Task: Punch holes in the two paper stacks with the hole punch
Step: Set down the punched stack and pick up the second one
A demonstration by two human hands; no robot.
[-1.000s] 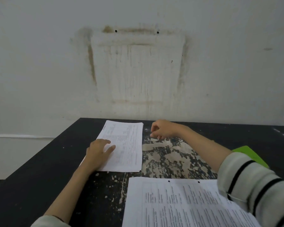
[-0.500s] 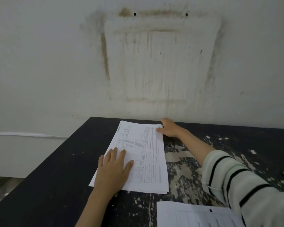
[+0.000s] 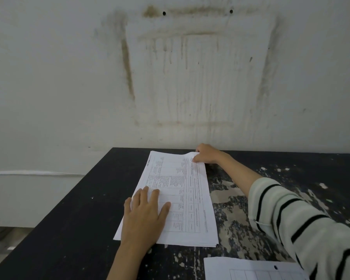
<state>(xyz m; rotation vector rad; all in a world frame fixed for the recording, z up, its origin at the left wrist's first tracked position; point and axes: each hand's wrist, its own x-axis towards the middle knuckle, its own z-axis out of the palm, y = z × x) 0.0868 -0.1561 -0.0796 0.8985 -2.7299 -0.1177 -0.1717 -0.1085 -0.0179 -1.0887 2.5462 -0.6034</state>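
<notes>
Gripping far paper stack (image 3: 182, 199) corner, right hand (image 3: 205, 154)

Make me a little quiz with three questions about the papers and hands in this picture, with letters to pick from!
1. Where does the left hand rest?
A. on the near end of the white printed paper stack
B. on the wall
C. under the table

2. How many punched holes show in the near white sheet at the bottom edge?
A. none
B. one
C. four

3. What is the right hand doing?
A. lying flat on the black worn table
B. holding a cup
C. pinching the stack's far corner, which lifts a little

Answers: 1 A, its palm and straight fingers lie on the sheets. 2 B, one dark hole shows near its top edge. 3 C, the fingers curl on the raised corner.
</notes>
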